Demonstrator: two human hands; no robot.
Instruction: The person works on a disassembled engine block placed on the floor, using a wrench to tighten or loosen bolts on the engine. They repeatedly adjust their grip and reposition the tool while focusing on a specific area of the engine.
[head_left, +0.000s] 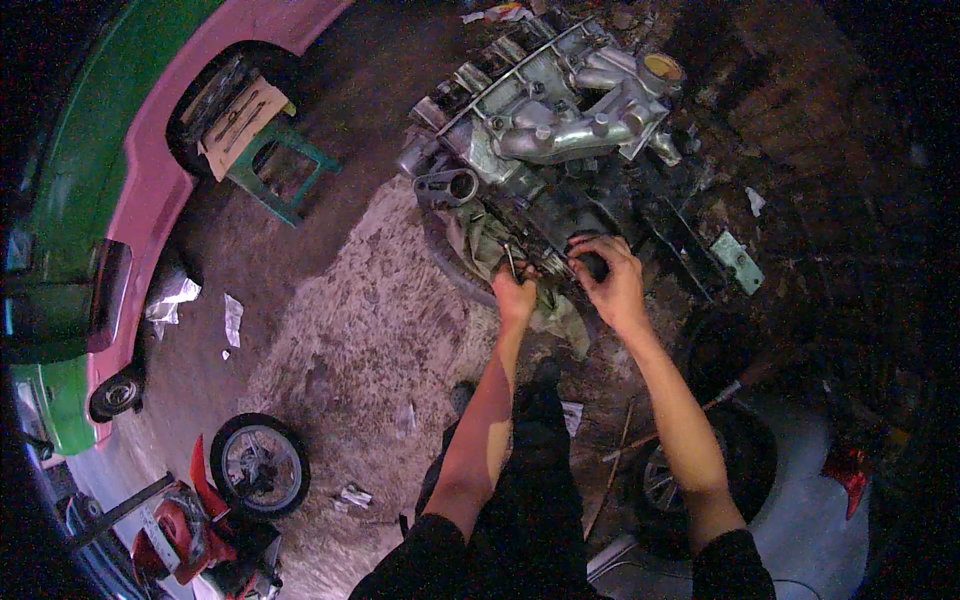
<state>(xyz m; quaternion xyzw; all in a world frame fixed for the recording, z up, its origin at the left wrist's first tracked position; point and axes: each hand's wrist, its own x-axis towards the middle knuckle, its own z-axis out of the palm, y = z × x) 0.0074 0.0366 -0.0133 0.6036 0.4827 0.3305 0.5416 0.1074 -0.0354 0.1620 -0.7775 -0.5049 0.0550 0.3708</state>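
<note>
Two hands were at work on the near edge of the engine block [545, 130], which sat on the dirt floor [370, 320] with its silver manifold [590, 120] uppermost; my left hand [517, 292] had its grip closed round a thin metal tool [511, 262], the shaft standing up out of my fist and touching the dark lower face of the engine; my right hand [612, 283] had its grip closed over a round black part [592, 262] just beside it, fingers curled across the top; a pale rag [560, 315] hung beneath both hands, partly hidden by them; a green stool [275, 165] stood well apart to the left, beside the pink car body [150, 180]; a red motorcycle [200, 520] with its front wheel lay near the lower left; a car wheel [665, 480] sat by my right forearm; my dark trousers [535, 480] filled the space between my arms.
</note>
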